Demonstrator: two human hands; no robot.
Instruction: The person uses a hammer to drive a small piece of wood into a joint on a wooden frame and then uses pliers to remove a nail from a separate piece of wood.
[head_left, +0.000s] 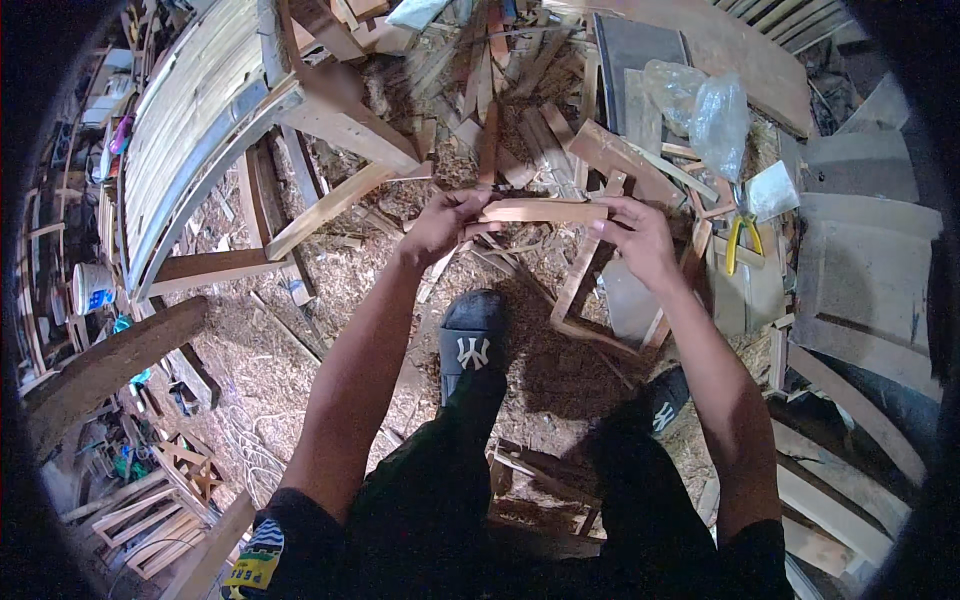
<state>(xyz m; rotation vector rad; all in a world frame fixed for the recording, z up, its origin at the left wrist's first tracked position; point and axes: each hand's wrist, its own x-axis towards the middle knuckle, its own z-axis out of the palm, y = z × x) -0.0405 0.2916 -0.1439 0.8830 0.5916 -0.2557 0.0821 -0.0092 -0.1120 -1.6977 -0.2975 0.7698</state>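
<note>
Between my two hands a short, flat strip of light wood (548,210) is held level, out in front of me above the floor. My left hand (447,226) is closed on its left end, the fingers curled round it. At the other end my right hand (638,236) pinches the strip between thumb and fingers. Beneath and beyond the strip lie loose wood offcuts and shavings. A wooden frame (570,300) leans below my right hand, partly behind the forearm.
A slatted bench-like piece (205,130) with wooden legs stands at the left. Yellow-handled pliers (743,240) and a clear plastic bag (718,122) lie on the right, near grey panels (865,265). A white tub (93,288) sits far left. Wood shavings (290,350) cover the floor around my sandals (474,340).
</note>
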